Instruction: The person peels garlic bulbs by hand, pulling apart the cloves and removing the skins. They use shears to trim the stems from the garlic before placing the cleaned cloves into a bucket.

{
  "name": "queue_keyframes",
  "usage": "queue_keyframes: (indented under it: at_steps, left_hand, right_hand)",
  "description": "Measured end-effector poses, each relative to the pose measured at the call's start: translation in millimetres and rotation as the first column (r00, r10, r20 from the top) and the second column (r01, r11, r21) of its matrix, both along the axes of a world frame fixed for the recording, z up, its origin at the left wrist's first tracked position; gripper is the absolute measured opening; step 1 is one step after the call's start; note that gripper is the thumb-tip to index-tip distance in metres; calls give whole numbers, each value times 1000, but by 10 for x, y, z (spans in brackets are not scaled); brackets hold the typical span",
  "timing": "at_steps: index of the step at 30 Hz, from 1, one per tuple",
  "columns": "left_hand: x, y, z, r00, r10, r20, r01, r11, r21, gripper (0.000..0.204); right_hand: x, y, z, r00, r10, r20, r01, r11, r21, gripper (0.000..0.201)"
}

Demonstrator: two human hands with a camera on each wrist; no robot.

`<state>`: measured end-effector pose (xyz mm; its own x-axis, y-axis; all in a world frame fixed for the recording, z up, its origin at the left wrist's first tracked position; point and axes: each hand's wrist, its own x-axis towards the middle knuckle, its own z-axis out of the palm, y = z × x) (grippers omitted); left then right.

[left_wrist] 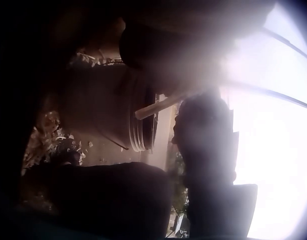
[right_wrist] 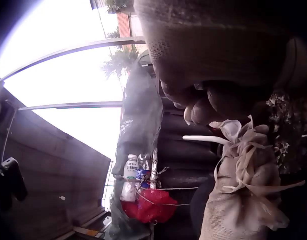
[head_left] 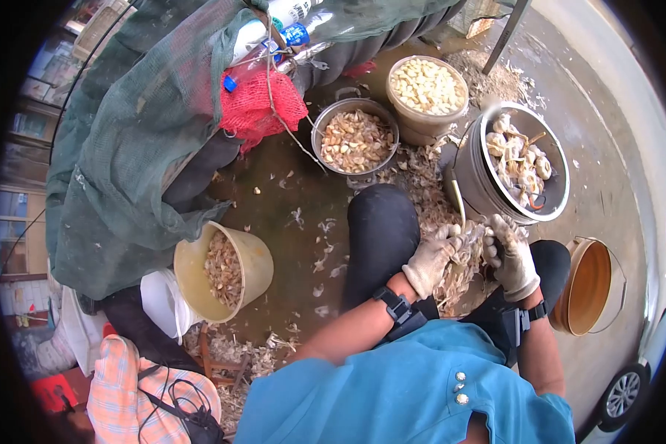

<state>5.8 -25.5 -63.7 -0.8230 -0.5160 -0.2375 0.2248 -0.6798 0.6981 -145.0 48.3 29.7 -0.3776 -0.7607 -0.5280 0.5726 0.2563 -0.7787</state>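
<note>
My left hand (head_left: pixel 431 260), in a pale knit glove, holds a garlic bulb wrapped in loose papery husk (right_wrist: pixel 248 160). A long pale stem (right_wrist: pixel 206 138) sticks out from it, also seen as a backlit stem (left_wrist: pixel 156 107) in the left wrist view. Close beside it, my gloved right hand (head_left: pixel 514 259) has its fingers curled and pinches at the husk side of the bulb. Its grip is partly hidden by the fingers. Beyond both hands, a tilted metal bucket (head_left: pixel 562 174) holds whole garlic bulbs (head_left: pixel 522 159).
Peeled cloves (head_left: pixel 428 85) fill a tub; unpeeled cloves lie in a metal basin (head_left: pixel 322 140) and a yellowish bucket (head_left: pixel 263 270). A brown-lined bucket (head_left: pixel 584 288) lies at right. Husk litters the ground. Green netting (head_left: pixel 126 163) and a red mesh bag (head_left: pixel 255 107) flank the left.
</note>
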Motion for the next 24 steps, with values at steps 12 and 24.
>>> queue_keyframes:
  at_steps: [12, 24]
  left_hand:
    - [-1, 27, -327, 958, -10, 288, 241, 573, -784, 20]
    - [-183, 121, -214, 883, 190, 428, 189, 693, -696, 14]
  right_hand:
    - [98, -1275, 699, 869, 206, -450, -289, 949, -123, 32]
    - [112, -104, -374, 491, 539, -684, -229, 837, 496, 52]
